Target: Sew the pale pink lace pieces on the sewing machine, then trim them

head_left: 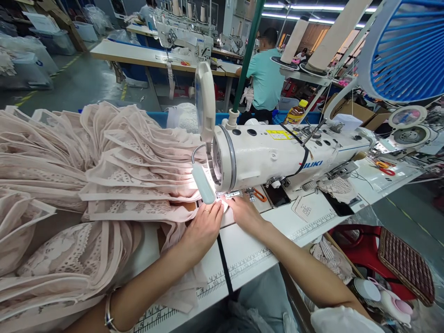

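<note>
My left hand (206, 227), with a ring on one finger, is closed on the pale pink fabric (176, 233) just below the sewing machine's lamp. Beside it, my right hand (245, 214) reaches in from the right, its fingertips closed at the edge of the same fabric under the needle area. The white sewing machine (263, 159) stands right behind both hands, and its small lamp (204, 184) lights the spot. Glare and my fingers hide the exact stitching point. From the left hand's side, the fabric runs into a big stack of lace-trimmed pieces (128, 171).
Orange-handled scissors (260, 195) and a dark phone (277, 196) lie right of the needle area. Rulers (239, 267) mark the white table's front edge. A blue fan (405, 51) and thread cones (294, 40) rise at right. A person in a turquoise shirt (265, 78) sits beyond.
</note>
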`<state>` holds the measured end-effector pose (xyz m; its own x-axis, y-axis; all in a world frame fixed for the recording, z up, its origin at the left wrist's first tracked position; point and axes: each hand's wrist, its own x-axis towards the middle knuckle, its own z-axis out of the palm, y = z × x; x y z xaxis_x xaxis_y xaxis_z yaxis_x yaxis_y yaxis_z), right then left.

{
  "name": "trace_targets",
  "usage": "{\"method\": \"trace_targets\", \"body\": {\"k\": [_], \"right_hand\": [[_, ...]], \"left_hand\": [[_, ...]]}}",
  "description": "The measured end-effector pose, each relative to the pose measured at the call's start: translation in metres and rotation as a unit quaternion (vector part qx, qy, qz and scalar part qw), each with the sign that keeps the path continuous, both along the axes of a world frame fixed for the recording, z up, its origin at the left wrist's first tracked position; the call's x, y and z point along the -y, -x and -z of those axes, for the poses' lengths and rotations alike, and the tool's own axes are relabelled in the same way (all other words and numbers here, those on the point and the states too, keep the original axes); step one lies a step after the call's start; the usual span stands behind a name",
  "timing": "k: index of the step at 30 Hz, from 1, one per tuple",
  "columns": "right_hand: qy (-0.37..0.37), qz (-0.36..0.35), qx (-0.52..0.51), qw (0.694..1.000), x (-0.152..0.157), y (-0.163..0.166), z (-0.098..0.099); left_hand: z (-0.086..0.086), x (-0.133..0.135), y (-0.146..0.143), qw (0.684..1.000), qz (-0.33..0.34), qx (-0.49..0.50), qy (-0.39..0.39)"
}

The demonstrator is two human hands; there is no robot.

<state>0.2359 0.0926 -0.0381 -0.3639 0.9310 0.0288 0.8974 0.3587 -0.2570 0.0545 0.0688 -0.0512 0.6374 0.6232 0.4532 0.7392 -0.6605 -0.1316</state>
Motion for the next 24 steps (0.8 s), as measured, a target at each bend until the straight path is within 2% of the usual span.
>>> {"method": "trace_targets", "body": {"k": [3,7,9,13,18,20,24], "right_hand": [[0.011,0.017,-0.079,0.997,0.0,-0.001,0.003],[0.008,0.019,-0.14,0.99,0.001,-0.005,0.011],[-0.004,0.002,-0.144,0.99,0.003,-0.008,0.013],[-0.027,-0.067,-0.141,0.987,0.005,-0.011,0.014],[-0.052,-0.105,-0.13,0.984,0.006,-0.013,0.01],[-0.062,-0.11,-0.132,0.983,0.007,-0.012,0.009],[-0.081,-0.083,-0.121,0.986,0.01,-0.009,0.008]], "left_hand": [[-0.008,-0.006,0.01,0.998,0.009,-0.019,0.058],[-0.009,-0.016,0.021,0.988,0.028,0.05,0.143],[-0.004,-0.021,0.022,0.987,0.024,0.074,0.144],[0.004,-0.026,0.02,0.99,0.037,0.095,0.096],[-0.001,-0.026,0.022,0.995,0.059,0.08,0.016],[-0.005,-0.026,0.023,0.996,0.065,0.058,0.027],[-0.013,-0.027,0.019,0.992,0.044,0.051,0.111]]}}
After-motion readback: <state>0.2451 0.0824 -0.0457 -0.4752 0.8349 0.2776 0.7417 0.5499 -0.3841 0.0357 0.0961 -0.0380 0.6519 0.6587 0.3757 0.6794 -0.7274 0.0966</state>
